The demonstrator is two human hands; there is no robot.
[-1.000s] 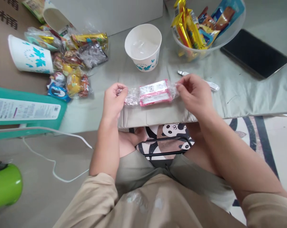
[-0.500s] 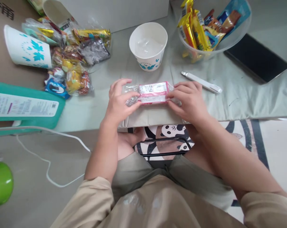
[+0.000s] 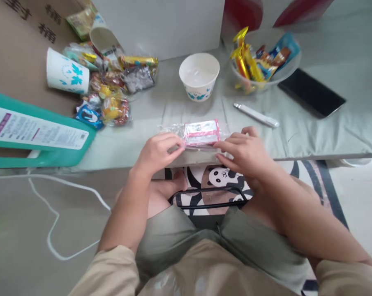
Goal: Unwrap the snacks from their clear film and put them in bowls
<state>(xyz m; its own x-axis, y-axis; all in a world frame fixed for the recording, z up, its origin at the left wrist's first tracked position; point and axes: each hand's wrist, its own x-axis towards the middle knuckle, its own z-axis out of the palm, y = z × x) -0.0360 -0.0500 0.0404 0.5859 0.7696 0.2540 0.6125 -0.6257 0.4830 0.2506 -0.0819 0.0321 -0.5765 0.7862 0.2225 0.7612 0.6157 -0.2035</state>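
Note:
A flat white pack with pink edges (image 3: pixel 202 132) lies in a clear plastic bag (image 3: pixel 175 130) near the table's front edge. My left hand (image 3: pixel 159 151) pinches the film between thumb and forefinger at the pack's lower left. At its lower right corner, my right hand (image 3: pixel 244 150) has its fingertips on the pack and bag, the thumb a little below the forefinger with film between them. Behind the pack stands a white paper cup (image 3: pixel 199 78) with clear plastic inside. A white utility knife (image 3: pixel 256 115) rests to the right, beyond my right hand.
On the right are a clear bowl (image 3: pixel 284 76) of wrapped snacks and a black phone (image 3: pixel 312 92). Leftward lie a tipped paper cup (image 3: pixel 67 72), several wrapped snacks (image 3: pixel 112 107) and a green container (image 3: pixel 62 144). A white cable (image 3: pixel 53 242) hangs below. A white box (image 3: pixel 161 24) stands behind.
The view has shifted, so the table items sit differently in it. My left hand has come down to the film at the pack's lower left. My right hand has moved to the lower right corner.

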